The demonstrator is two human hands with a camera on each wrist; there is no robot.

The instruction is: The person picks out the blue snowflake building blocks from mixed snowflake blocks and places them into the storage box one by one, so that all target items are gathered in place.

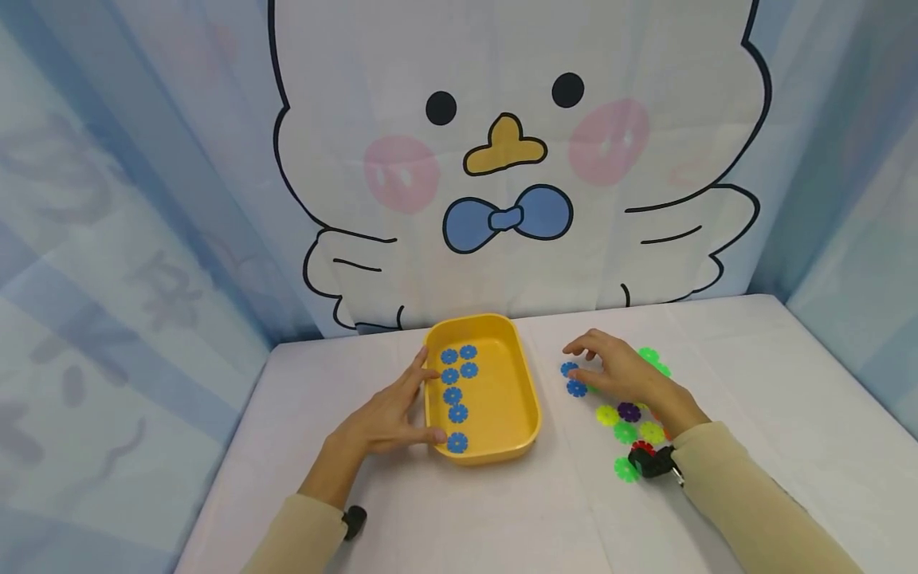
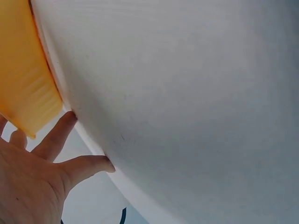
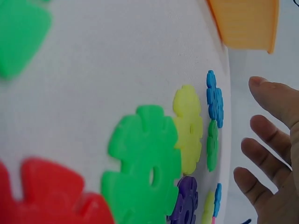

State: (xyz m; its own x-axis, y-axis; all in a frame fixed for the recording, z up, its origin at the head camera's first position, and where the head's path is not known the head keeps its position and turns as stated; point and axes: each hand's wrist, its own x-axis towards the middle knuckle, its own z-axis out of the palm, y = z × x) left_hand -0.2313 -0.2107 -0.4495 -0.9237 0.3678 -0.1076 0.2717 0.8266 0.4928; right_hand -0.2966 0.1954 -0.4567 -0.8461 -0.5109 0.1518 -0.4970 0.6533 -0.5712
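Observation:
My left hand rests along the left side of a yellow tray, fingers spread and fairly straight, touching its rim. In the left wrist view, the thumb and fingers lie apart beside the tray wall. Several blue flower-shaped plastic discs lie in the tray's left half. To the right of it, my right hand hovers with parted, slightly bent fingers near two blue discs on the table. The right wrist view shows a gap between those blue discs and the fingers.
Green, yellow, purple and red discs lie loosely under and around my right forearm, among them a yellow disc, a purple disc and a green disc. A white cloth covers the table. Behind it hangs a printed curtain.

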